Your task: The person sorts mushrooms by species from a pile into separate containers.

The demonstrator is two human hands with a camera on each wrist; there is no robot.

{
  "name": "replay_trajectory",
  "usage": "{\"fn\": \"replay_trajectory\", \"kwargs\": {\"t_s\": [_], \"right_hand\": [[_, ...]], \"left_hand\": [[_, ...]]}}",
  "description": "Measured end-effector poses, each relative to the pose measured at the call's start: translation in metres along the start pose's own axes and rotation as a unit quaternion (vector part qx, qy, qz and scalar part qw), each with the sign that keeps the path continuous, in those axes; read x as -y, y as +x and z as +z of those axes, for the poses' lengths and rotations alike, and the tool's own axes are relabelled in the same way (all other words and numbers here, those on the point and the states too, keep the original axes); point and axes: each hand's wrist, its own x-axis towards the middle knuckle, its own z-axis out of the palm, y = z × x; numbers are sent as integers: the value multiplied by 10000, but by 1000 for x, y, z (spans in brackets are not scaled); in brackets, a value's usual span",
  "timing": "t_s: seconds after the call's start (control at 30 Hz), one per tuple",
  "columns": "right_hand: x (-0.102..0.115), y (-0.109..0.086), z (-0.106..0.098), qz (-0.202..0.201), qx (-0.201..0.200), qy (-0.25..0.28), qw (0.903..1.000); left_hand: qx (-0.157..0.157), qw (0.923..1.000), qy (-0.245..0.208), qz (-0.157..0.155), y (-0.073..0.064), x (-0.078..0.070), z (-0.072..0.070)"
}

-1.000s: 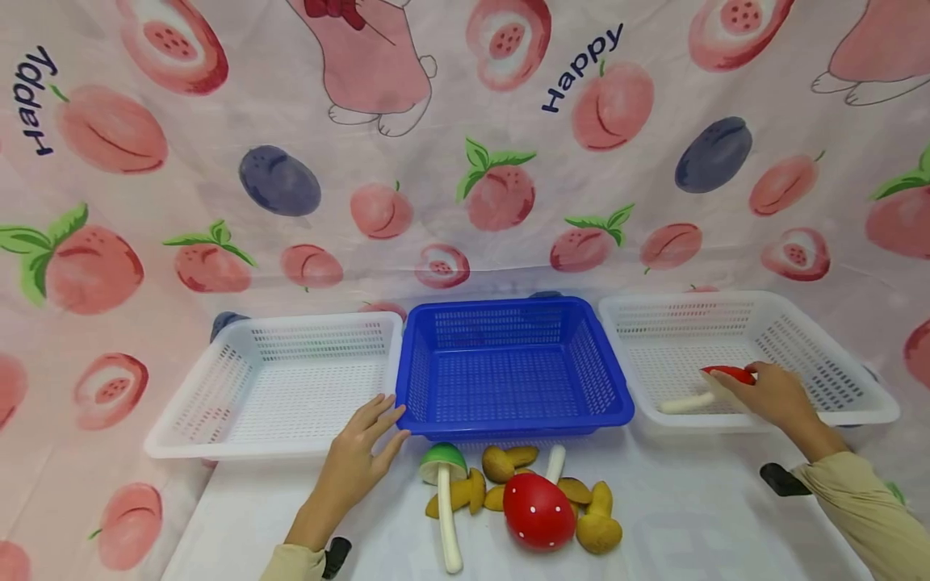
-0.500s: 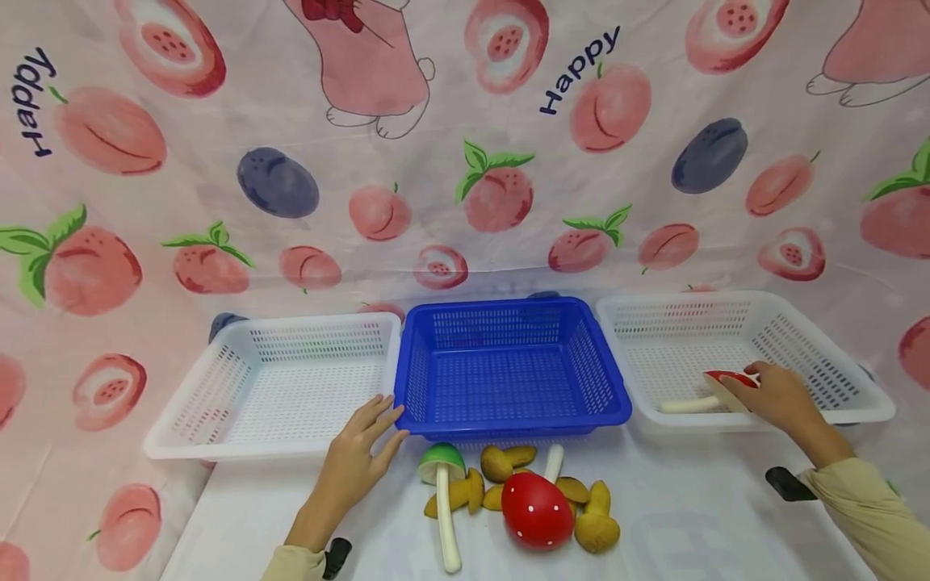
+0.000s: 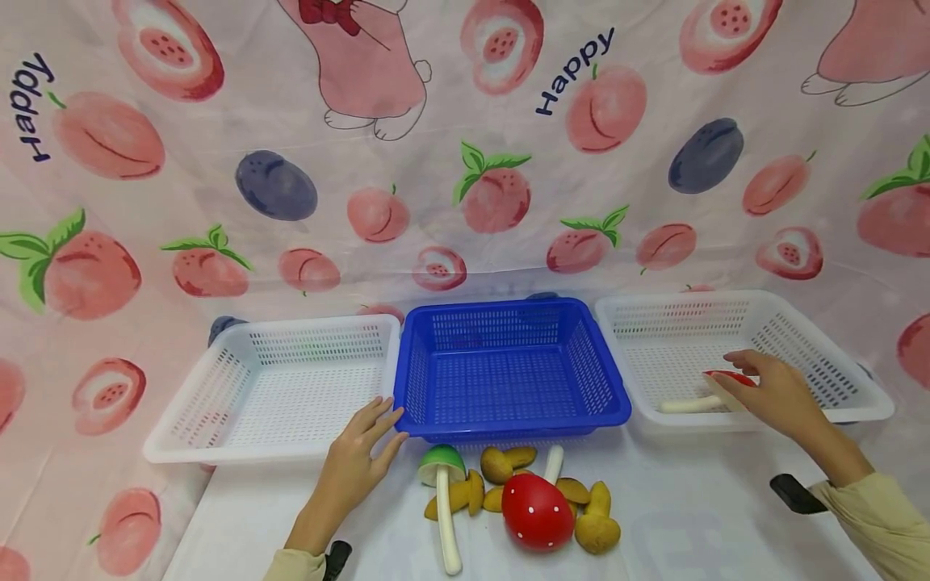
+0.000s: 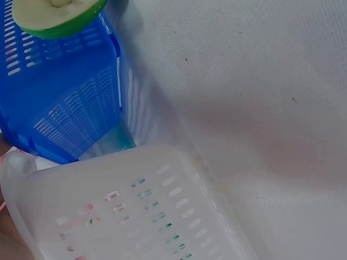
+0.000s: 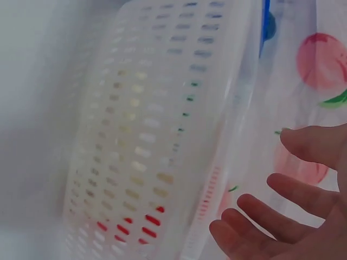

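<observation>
In the head view, my right hand [image 3: 781, 394] is over the right white basket [image 3: 875, 403], its fingers spread apart. Under it lies a toy mushroom [image 3: 689, 405] with a white stem and a red cap, partly hidden by the hand. The right wrist view also shows the right hand's fingers [image 5: 263, 216] apart, with nothing between them. My left hand [image 3: 358, 458] has its fingers extended where the left white basket [image 3: 240, 452] meets the blue basket [image 3: 516, 425]. It holds nothing.
On the white table in front of the blue basket lie a green-capped toy mushroom [image 3: 447, 516], a large red one with white dots [image 3: 538, 512], and several small brown ones [image 3: 598, 524]. A fruit-printed cloth [image 3: 436, 194] hangs behind the baskets.
My right hand has let go of the red-capped mushroom, its fingers parting and lifting slightly. The mushroom has settled in the right white basket. My left hand stays in place.
</observation>
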Motion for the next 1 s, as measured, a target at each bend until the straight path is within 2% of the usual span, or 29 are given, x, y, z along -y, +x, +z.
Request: {"fn": "replay_trajectory", "kwargs": {"t_s": [0.2, 0.47, 0.6, 1.0], "right_hand": [[25, -8, -3, -212, -73, 250, 9994], [46, -19, 0, -672, -335, 460, 9961], [57, -25, 2, -819, -343, 634, 9940], [90, -40, 9, -576, 465, 987, 9924]], "left_hand": [[-10, 10000, -15, -28, -1, 0, 0], [-33, 10000, -43, -6, 0, 1, 0], [-20, 10000, -80, -24, 0, 0, 0], [15, 9999, -65, -95, 0, 0, -1]]}}
